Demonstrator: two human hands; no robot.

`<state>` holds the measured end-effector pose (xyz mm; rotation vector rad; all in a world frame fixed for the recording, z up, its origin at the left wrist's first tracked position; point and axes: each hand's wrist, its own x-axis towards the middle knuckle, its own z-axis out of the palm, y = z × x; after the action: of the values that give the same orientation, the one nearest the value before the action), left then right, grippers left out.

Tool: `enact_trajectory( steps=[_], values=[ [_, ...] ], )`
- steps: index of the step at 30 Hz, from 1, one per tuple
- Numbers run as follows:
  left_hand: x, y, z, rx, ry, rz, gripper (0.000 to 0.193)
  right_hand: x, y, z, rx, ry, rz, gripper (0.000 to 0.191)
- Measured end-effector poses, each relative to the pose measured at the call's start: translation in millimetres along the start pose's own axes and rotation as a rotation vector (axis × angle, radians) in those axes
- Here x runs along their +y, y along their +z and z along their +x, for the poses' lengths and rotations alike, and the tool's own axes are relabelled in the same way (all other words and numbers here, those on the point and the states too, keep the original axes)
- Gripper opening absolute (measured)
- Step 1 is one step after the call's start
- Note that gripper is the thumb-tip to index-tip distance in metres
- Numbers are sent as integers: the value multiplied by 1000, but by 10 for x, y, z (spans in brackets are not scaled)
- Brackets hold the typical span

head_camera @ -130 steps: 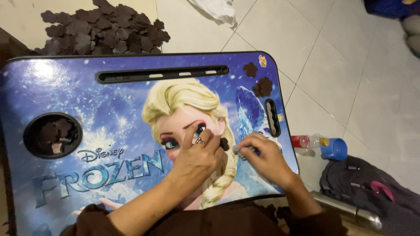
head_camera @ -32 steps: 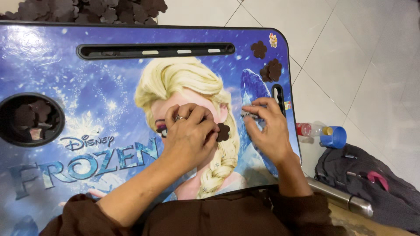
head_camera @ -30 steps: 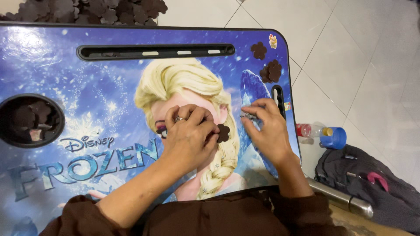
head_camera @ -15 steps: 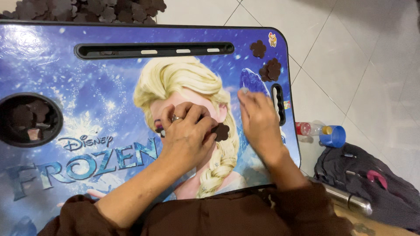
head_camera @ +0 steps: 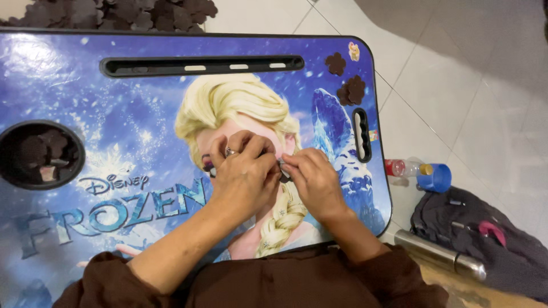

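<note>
— Where are the hands?
— Mid-frame: left hand (head_camera: 245, 174) and right hand (head_camera: 313, 179) meet, fingers pinching a small dark piece (head_camera: 281, 166), mostly hidden, over the blue surface (head_camera: 114, 114)

Lap table (head_camera: 114, 114) as landmark: its blue top lies mostly bare left of both hands – free room there. Obstacles: round cup hole w/ brown pieces (head_camera: 41, 155) at left edge, long slot (head_camera: 202, 65) near far edge, brown flower cutouts (head_camera: 349, 88) at far-right corner, handle slot (head_camera: 361, 135) on right.
</note>
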<state>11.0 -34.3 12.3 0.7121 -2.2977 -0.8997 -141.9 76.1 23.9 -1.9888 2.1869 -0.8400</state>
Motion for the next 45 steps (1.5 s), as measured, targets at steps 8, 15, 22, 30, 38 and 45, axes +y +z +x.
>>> enact_trajectory(
  steps=[8,15,22,30,38,45],
  values=[
    [27,-22,12,28,30,-12,8,-101,-104,-74,-76,-40,64,27],
    [23,-31,14,10,6,5,11,-4,30,45,-53,-30,20,24],
    [23,-4,15,-17,-31,-42,10,3,-73,-158,-12,-50,-11,25],
    [29,-57,54,-21,-38,-66,12,70,-281,150,-51,168,105,18],
    [-16,-12,53,-74,-81,-61,10,-7,2,39,-72,-25,46,20],
    [28,-60,63,-27,-32,-38,10,-62,-12,-95,75,-62,35,21]
  ],
)
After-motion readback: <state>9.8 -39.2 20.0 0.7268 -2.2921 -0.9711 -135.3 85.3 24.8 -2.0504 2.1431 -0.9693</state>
